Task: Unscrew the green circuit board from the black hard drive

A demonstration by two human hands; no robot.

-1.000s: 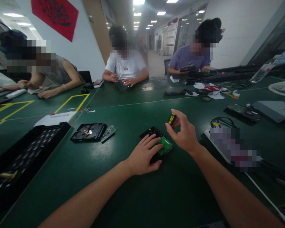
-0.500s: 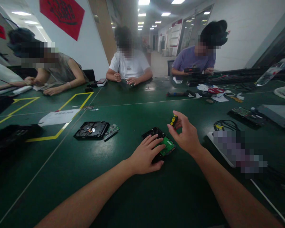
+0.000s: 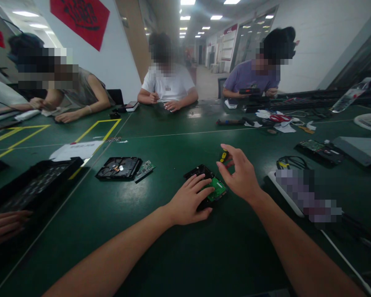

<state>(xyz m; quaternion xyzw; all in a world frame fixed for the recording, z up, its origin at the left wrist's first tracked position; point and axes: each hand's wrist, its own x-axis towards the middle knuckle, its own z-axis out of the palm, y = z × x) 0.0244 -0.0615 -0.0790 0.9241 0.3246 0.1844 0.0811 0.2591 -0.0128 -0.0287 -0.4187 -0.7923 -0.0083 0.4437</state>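
A hard drive with a green circuit board (image 3: 217,189) lies on the dark green table. My left hand (image 3: 191,198) rests over its left part, fingers spread, covering much of the black casing. Just above the drive's right side, my right hand (image 3: 239,171) pinches a small yellow and black screwdriver (image 3: 224,156) between thumb and fingers. The screwdriver's lower end is hard to make out. To the left sit a second black drive (image 3: 119,168) and a loose circuit board (image 3: 144,170).
At the left, another person's hand (image 3: 6,227) is at a long black tray (image 3: 37,185). Further right are a white device (image 3: 286,196), cables and another drive (image 3: 320,152). Three people sit across the table (image 3: 160,144).
The black tray at the left has moved further into view, with another person's hand now at it. My hands have hardly moved.
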